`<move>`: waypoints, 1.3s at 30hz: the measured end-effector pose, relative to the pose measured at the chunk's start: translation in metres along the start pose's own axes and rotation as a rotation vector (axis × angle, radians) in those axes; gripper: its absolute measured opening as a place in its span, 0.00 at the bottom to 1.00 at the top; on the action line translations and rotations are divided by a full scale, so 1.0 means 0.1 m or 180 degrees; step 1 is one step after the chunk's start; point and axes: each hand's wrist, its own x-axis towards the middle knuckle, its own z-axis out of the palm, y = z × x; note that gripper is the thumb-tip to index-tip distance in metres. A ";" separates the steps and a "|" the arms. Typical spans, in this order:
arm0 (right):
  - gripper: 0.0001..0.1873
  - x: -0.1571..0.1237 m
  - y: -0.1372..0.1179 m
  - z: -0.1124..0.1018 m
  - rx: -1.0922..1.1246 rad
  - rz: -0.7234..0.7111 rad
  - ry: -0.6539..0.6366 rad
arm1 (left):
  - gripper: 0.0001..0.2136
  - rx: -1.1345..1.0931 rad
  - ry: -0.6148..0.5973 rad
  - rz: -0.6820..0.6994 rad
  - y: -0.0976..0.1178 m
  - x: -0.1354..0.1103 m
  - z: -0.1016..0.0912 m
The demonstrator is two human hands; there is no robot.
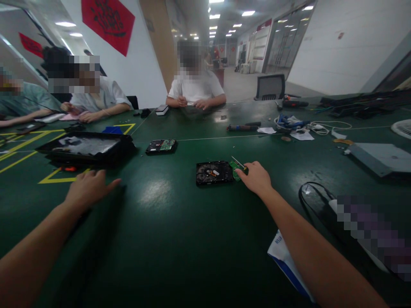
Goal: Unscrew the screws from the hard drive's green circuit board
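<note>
An opened black hard drive (213, 172) lies on the dark green table (180, 222), mid-distance. My right hand (257, 177) is closed just right of it, gripping a green circuit board (236, 170) and a thin metal tool (238, 162) that sticks up past the fingers. My left hand (88, 188) hovers low over the table to the left, palm down, fingers loosely extended with nothing in them. It is close to a black tray (85, 147).
A second hard drive (161, 146) lies farther back. Three people sit at the far and left sides. Cables (316, 127), papers and tools clutter the back right; a grey box (382, 158) sits right. A black cord loop (313, 199) and blue-white paper (285, 261) lie near my right arm.
</note>
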 end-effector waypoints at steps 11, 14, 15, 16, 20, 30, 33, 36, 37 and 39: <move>0.30 -0.01 0.01 -0.01 0.0063 0.0136 -0.0058 | 0.39 -0.1737 0.0741 0.1737 3.11 -0.64 -0.08; 0.29 -0.02 0.06 -0.03 0.0193 0.0223 -0.0014 | 0.40 -0.2051 0.0570 0.1774 3.40 -0.65 -0.07; 0.29 -0.01 0.08 -0.03 0.0226 0.0249 0.0004 | 0.40 -0.2067 0.0541 0.1824 3.44 -0.64 -0.08; 0.28 -0.01 0.10 -0.04 0.0257 0.0279 0.0023 | 0.40 -0.2076 0.0523 0.1875 3.46 -0.63 -0.09; 0.25 0.01 0.16 -0.04 0.0543 0.0421 0.0075 | 0.39 -0.2100 0.0532 0.2023 3.44 -0.62 -0.12; 0.14 0.07 0.34 -0.11 0.1658 0.0980 0.0489 | 0.37 -0.2014 0.0590 0.2122 3.39 -0.64 -0.12; 0.14 0.05 0.33 -0.26 0.1119 0.0721 0.0724 | 0.35 -0.2009 0.0662 0.2129 3.39 -0.65 -0.10; 0.14 0.02 0.24 -0.36 0.0508 0.0271 0.0743 | 0.33 -0.2029 0.0710 0.2138 3.40 -0.65 -0.09; 0.14 0.01 0.20 -0.36 0.0335 0.0133 0.0676 | 0.32 -0.2037 0.0715 0.2146 3.39 -0.65 -0.09; 0.14 -0.02 0.12 -0.33 0.0036 -0.0052 0.0508 | 0.32 -0.2049 0.0724 0.2149 3.39 -0.65 -0.09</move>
